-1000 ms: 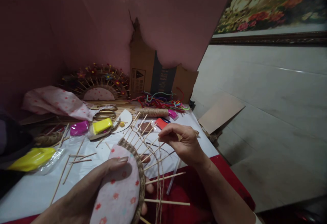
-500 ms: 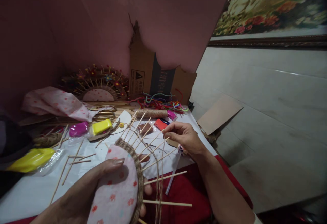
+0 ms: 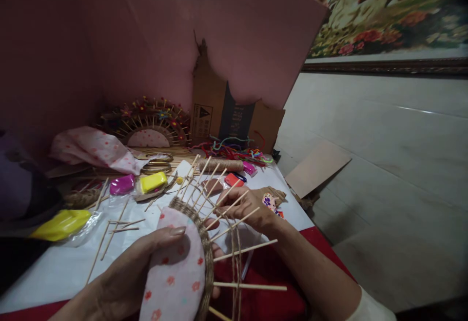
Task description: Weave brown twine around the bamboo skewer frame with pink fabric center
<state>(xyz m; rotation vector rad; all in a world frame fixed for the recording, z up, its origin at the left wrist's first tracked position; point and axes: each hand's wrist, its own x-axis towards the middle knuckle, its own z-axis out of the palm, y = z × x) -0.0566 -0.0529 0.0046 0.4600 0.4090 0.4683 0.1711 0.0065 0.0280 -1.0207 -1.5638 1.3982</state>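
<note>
My left hand (image 3: 146, 252) grips a half-round panel (image 3: 175, 272) covered in pale cloth with red flowers, thumb on its face and fingertips showing behind the rim. Woven twine (image 3: 207, 252) edges the curve, and thin wooden sticks (image 3: 256, 287) fan outward from it. Partly behind the upper right sticks is my right hand (image 3: 248, 209), its fingers pinched together on a loose strand of jute twine (image 3: 234, 257). That strand loops down across the lower sticks. The sticks partly cover the fingertips.
Behind stand a finished stick fan (image 3: 149, 138) and torn cardboard (image 3: 208, 101). Around the white tabletop lie a twine roll (image 3: 221, 165), scissors (image 3: 157, 165), yellow clay (image 3: 152, 182), purple clay (image 3: 122, 184), pipe cleaners (image 3: 237, 150) and cut sticks (image 3: 106, 243). Patterned scraps (image 3: 269, 203) lie at right.
My right hand has moved left and slightly down, from the stick tips to behind the sticks, nearer the woven rim. My left hand still holds the panel. The view has shifted a little.
</note>
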